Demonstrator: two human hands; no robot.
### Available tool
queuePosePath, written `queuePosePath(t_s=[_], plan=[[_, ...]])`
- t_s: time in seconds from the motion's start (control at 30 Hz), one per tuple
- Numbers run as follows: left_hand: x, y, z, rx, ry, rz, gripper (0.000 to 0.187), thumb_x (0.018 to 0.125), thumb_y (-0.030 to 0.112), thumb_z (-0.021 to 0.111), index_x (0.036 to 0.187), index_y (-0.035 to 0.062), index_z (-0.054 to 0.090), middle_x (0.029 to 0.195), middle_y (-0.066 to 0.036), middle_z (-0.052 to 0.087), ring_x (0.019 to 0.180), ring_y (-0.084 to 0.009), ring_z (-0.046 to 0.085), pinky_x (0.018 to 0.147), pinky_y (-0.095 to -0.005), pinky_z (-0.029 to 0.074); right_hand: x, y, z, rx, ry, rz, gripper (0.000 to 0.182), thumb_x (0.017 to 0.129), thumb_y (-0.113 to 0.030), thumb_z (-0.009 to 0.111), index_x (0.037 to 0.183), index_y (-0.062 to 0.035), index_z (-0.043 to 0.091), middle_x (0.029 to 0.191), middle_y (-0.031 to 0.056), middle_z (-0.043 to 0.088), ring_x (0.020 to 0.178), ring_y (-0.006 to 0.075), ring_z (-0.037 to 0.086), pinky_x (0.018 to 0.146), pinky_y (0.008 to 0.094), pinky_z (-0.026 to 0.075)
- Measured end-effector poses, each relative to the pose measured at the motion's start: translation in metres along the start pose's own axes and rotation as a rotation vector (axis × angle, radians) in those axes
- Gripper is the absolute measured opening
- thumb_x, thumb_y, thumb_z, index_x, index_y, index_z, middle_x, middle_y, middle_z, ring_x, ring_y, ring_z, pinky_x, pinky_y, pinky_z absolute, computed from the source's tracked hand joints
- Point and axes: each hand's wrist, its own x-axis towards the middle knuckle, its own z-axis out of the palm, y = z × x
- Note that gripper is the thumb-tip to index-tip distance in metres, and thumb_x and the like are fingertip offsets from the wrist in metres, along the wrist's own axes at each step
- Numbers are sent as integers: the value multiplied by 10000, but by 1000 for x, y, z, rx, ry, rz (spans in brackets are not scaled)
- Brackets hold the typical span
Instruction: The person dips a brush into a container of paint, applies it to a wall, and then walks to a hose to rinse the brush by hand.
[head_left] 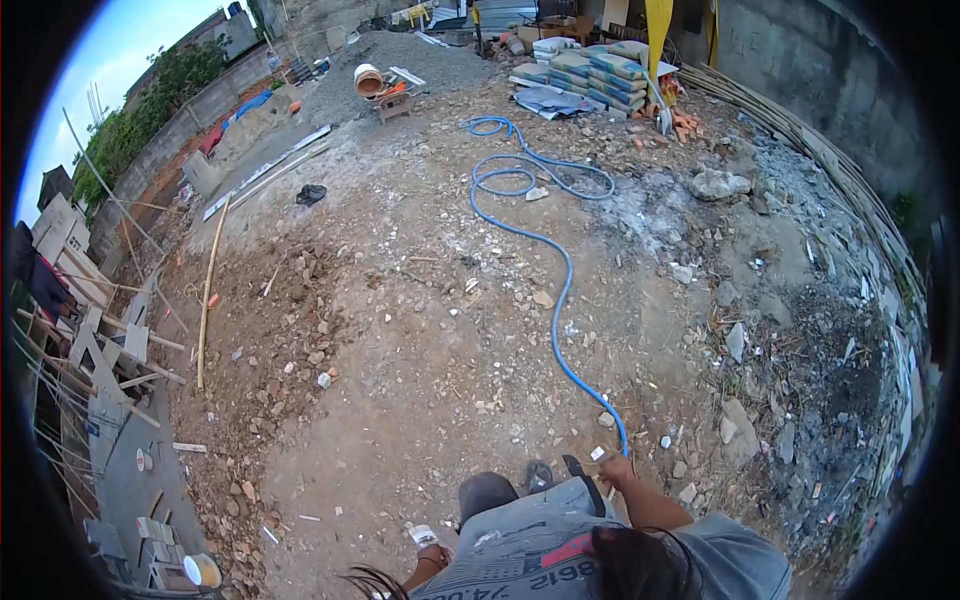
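The blue hose (pixel 565 310) lay across the stony ground (pixel 400 420), looping at its far part and then winding back to the right hand (pixel 616 469), whose fingers were curled around it. A small white piece (pixel 598 453) showed just beside that hand; whether it was held could not be told. The left hand (pixel 432 555) was low by the person's shirt (pixel 510 555), at a pale object (pixel 421 535) too small to name, and its grip could not be made out. Beyond the loops, stacked sacks (pixel 600 75) stood near a yellow cloth (pixel 657 35), with broken bricks (pixel 688 125) to their right. Further left, a round orange-and-white container (pixel 368 80) rested on a low stand in front of a gravel heap (pixel 430 60). A black bundle (pixel 311 195) lay on the ground, and left of it a long pole (pixel 212 290) stretched toward the person. A white bucket (pixel 202 571) was at the lower left, near some blocks (pixel 158 545).
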Motion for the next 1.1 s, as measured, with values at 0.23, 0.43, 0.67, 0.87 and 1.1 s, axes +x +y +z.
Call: queuePosePath(t_s=[0.23, 0.43, 0.67, 0.87, 1.1], plan=[[30, 137, 89, -57, 148, -153, 131, 895, 129, 559, 793, 49, 545, 623, -98, 532, 472, -229, 519, 419, -380, 428, 151, -421, 88, -120, -25, -510, 256, 880, -148, 620, 999, 75, 663, 795, 145, 688, 659, 206, 679, 601, 339, 541], [126, 360, 244, -73, 106, -156, 130, 858, 108, 560, 747, 44, 539, 599, -108, 520, 453, -241, 511, 410, -393, 425, 314, -494, 150, -244, -22, -287, 220, 860, -145, 645, 902, 66, 687, 772, 122, 676, 644, 192, 668, 593, 333, 558], [176, 744, 505, 161, -164, 283, 182, 1001, 186, 510, 873, 65, 555, 670, -72, 569, 517, -153, 542, 435, -292, 458, 300, -544, 147, -705, 50, 19, 337, 736, -310, 707, 761, 25, 699, 700, 191, 692, 632, 288, 693, 593, 416, 552], [176, 1010, 735, 379, -282, 558, 164, 1011, 180, 523, 898, 67, 560, 695, -40, 584, 528, -129, 537, 450, -274, 442, 430, -571, 188, -737, -101, 28, 275, 774, -247, 659, 768, 26, 694, 709, 175, 689, 618, 279, 686, 577, 414, 544], [230, 1149, 875, 217, -243, 406, 133, 991, 158, 540, 903, 62, 564, 693, -39, 566, 536, -135, 528, 468, -285, 440, 650, -863, 259, -77, 2, 322, 309, 779, -283, 723, 814, 23, 718, 761, 193, 690, 678, 299, 688, 623, 467, 539]])
